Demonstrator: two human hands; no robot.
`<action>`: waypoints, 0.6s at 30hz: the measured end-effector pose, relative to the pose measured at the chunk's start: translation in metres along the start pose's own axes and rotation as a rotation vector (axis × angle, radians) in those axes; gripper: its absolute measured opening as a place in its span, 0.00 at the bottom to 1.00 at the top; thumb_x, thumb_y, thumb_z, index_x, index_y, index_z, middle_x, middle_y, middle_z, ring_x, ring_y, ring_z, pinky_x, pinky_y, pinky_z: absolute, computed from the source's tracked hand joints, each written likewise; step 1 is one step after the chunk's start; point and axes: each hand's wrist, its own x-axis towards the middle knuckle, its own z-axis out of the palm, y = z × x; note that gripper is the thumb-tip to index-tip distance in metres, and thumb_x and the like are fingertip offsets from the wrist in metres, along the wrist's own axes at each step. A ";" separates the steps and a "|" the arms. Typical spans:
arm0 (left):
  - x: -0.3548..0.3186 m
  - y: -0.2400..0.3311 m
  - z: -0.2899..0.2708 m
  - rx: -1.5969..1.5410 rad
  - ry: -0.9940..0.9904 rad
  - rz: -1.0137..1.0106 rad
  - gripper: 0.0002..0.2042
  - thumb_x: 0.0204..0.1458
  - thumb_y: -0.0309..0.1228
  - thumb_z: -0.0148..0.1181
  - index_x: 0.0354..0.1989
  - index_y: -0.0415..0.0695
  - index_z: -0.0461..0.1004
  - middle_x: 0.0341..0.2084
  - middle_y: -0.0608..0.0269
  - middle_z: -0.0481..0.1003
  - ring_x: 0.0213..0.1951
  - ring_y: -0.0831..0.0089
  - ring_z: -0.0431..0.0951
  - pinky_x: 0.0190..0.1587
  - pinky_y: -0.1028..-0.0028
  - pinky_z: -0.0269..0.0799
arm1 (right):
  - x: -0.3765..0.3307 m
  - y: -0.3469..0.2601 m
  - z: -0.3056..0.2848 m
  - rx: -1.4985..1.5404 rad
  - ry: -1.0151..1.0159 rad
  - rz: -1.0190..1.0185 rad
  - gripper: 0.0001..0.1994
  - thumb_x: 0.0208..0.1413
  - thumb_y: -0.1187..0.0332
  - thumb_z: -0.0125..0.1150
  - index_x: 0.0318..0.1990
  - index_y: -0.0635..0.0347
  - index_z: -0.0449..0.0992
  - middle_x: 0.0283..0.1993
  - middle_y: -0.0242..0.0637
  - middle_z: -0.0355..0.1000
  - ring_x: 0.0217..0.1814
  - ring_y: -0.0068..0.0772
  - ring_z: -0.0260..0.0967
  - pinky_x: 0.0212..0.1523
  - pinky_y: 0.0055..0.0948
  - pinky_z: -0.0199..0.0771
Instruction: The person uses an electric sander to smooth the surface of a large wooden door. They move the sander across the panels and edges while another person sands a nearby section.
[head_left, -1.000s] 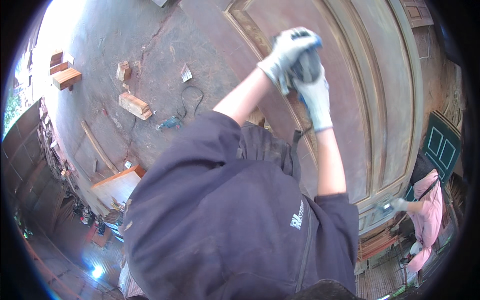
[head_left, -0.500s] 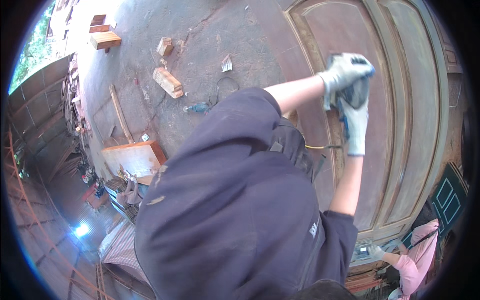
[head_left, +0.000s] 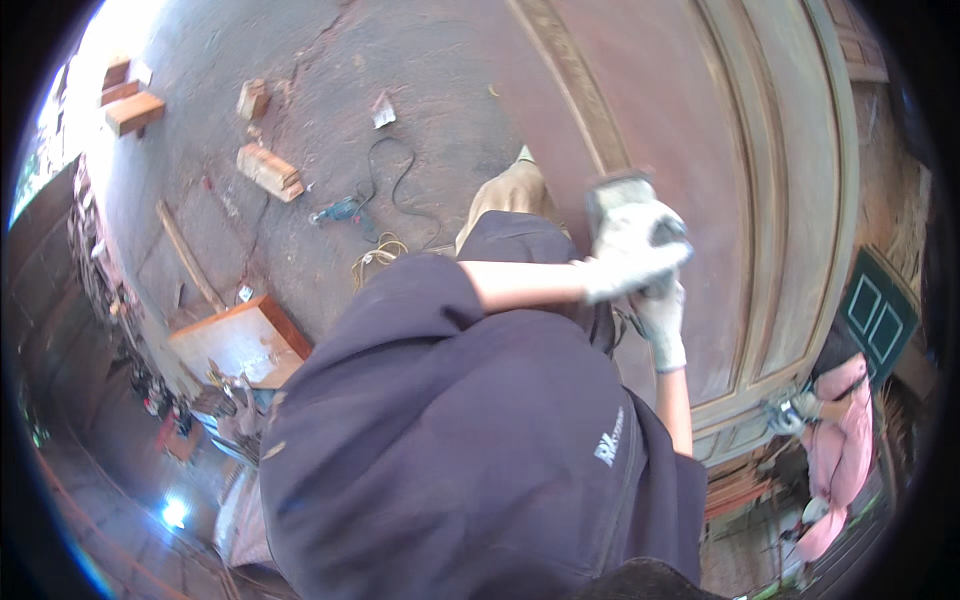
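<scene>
A large brown panelled wooden door (head_left: 800, 200) lies in front of me at the right, with raised mouldings around its panels. My left hand (head_left: 640, 255), in a whitish glove, is closed over the top of a hand-held power sander (head_left: 610, 195). Below it my right hand (head_left: 661, 328), gloved too, is wrapped round the sander's rear part. The sander's grey front end rests at the moulding near the door's left side. Both hands hide most of its body, and motion blurs them a little.
At the far right end of the door, a person in pink (head_left: 838, 440) works with gloved hands. On the floor lie a blue power tool (head_left: 338, 210) with a dark cord, a yellow cable (head_left: 378, 255), wooden blocks (head_left: 268, 170), a stick (head_left: 190, 258) and a wooden box-like piece (head_left: 245, 340).
Both hands have drawn the sander toward me and to the left over the door. My view has shifted, so the floor objects sit further left and my leg shows.
</scene>
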 end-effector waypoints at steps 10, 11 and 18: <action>0.076 -0.008 -0.149 -0.008 0.339 0.199 0.14 0.54 0.25 0.64 0.49 0.38 0.75 0.42 0.61 0.78 0.42 0.74 0.78 0.49 0.74 0.75 | 0.083 -0.146 0.052 -0.053 -0.078 -0.206 0.40 0.51 0.61 0.62 0.69 0.62 0.51 0.49 0.63 0.76 0.52 0.58 0.77 0.53 0.49 0.77; 0.082 -0.005 -0.156 0.014 0.316 0.203 0.14 0.55 0.25 0.64 0.49 0.37 0.76 0.42 0.61 0.78 0.43 0.75 0.78 0.49 0.75 0.75 | 0.087 -0.149 0.054 -0.020 -0.064 -0.213 0.38 0.51 0.62 0.61 0.67 0.65 0.53 0.46 0.63 0.77 0.51 0.59 0.77 0.52 0.49 0.77; 0.036 -0.043 -0.093 0.145 0.162 0.198 0.12 0.58 0.24 0.58 0.50 0.36 0.77 0.44 0.60 0.79 0.43 0.74 0.78 0.49 0.76 0.75 | 0.019 -0.063 0.055 0.057 -0.026 -0.211 0.40 0.50 0.60 0.61 0.69 0.68 0.52 0.49 0.62 0.76 0.53 0.56 0.77 0.53 0.48 0.77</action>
